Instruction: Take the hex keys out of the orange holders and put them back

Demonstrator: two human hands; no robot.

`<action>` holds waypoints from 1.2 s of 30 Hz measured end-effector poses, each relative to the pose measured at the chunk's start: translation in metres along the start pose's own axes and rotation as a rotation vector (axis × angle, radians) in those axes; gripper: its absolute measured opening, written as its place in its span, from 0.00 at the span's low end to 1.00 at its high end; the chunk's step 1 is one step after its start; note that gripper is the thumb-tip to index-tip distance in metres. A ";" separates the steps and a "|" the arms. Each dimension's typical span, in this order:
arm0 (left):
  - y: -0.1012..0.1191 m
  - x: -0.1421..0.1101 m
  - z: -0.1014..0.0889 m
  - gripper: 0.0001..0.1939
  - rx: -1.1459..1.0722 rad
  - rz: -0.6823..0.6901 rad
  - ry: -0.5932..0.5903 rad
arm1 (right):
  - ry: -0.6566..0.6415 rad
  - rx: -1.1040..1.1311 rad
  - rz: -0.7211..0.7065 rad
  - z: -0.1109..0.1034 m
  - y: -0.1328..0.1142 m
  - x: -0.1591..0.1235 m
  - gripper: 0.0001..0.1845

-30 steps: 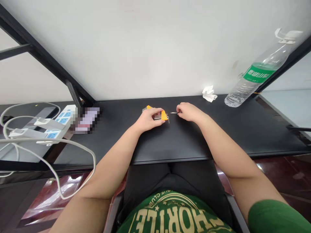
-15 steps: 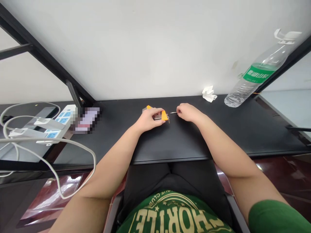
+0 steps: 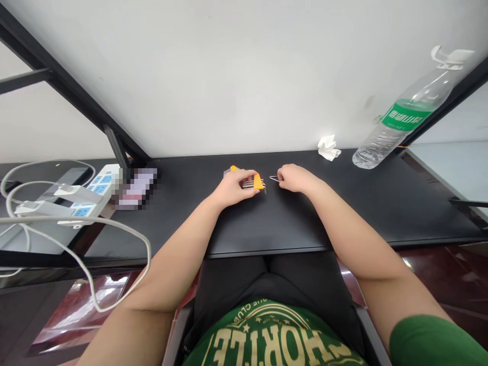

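Observation:
My left hand is closed around a yellow hex key holder on the black desk. Several metal hex keys stick out of both ends of it, with their bent ends toward the right. A short gap to the right, my right hand pinches a small, thin metal piece, which looks like a hex key. Its tip points left toward the holder, and the rest of it is hidden by my fingers.
A large clear bottle with a green label stands at the right by the wall, near a crumpled tissue. On the left lie a phone, partly blurred out, and a white power strip with looping cables.
The small metal piece has turned in my right fingers, so two thin lines of it now show at its tip. My left hand and the holder stay in place.

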State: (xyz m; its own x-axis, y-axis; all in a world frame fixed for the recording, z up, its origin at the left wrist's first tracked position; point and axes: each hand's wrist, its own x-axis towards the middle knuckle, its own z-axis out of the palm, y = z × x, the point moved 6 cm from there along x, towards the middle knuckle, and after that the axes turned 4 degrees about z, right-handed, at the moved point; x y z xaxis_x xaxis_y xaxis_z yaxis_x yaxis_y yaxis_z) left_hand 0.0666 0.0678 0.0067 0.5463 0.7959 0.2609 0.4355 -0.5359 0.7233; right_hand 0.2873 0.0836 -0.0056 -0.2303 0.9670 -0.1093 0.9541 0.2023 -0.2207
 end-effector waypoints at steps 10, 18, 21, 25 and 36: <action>0.002 0.000 -0.002 0.27 0.035 0.033 0.001 | 0.050 0.380 -0.240 -0.017 -0.027 -0.017 0.04; -0.001 0.000 -0.003 0.28 0.020 0.023 0.014 | 0.083 0.417 -0.283 -0.023 -0.026 -0.019 0.04; -0.001 0.000 -0.004 0.28 0.025 0.020 0.013 | 0.086 0.408 -0.297 -0.024 -0.026 -0.019 0.04; -0.001 0.000 -0.004 0.26 0.018 0.035 0.024 | 0.092 0.406 -0.318 -0.025 -0.026 -0.020 0.04; -0.004 -0.001 -0.004 0.28 -0.042 0.039 0.027 | 0.137 0.388 -0.381 -0.028 -0.025 -0.021 0.06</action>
State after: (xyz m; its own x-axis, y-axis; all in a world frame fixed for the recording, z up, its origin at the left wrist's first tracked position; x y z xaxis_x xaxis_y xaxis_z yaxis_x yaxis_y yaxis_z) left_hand 0.0613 0.0710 0.0064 0.5428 0.7821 0.3061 0.3832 -0.5549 0.7384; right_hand 0.2734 0.0627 0.0298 -0.4936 0.8530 0.1697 0.6618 0.4949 -0.5631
